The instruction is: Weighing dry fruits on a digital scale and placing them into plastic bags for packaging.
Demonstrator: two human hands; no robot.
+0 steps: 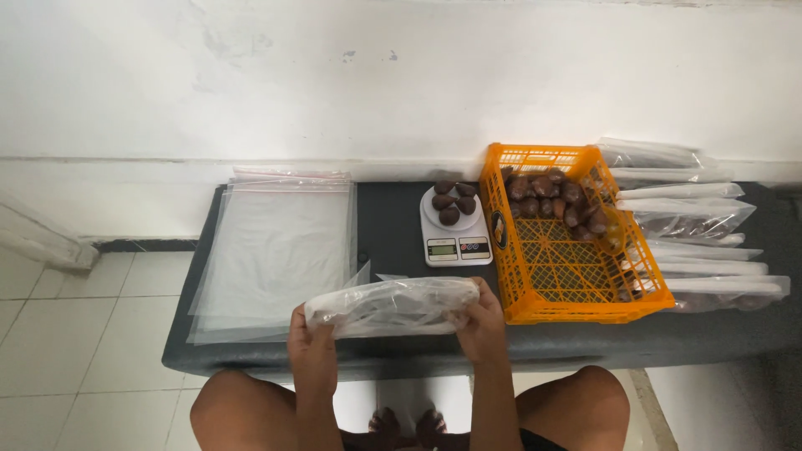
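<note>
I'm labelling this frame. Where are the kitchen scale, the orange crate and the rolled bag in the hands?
kitchen scale [456,248]: head view, front display panel.
orange crate [585,307]: head view, near rim.
rolled plastic bag [393,305]: head view, middle of the roll.

Low dark bench against a scuffed white wall in a tiled room.

A dark padded bench [393,225] runs across the frame just beyond the grip, its far edge against a white plastered wall [334,75] marked with faint cracks and small chipped spots. A pale raised ledge [109,196] runs along the foot of the wall, beyond and to the left of the grip. Off-white square floor tiles [75,334] with thin grey joints spread below and to the left, and reappear at the lower right corner. Light is soft and even, with only faint shadows under the bench.
</note>
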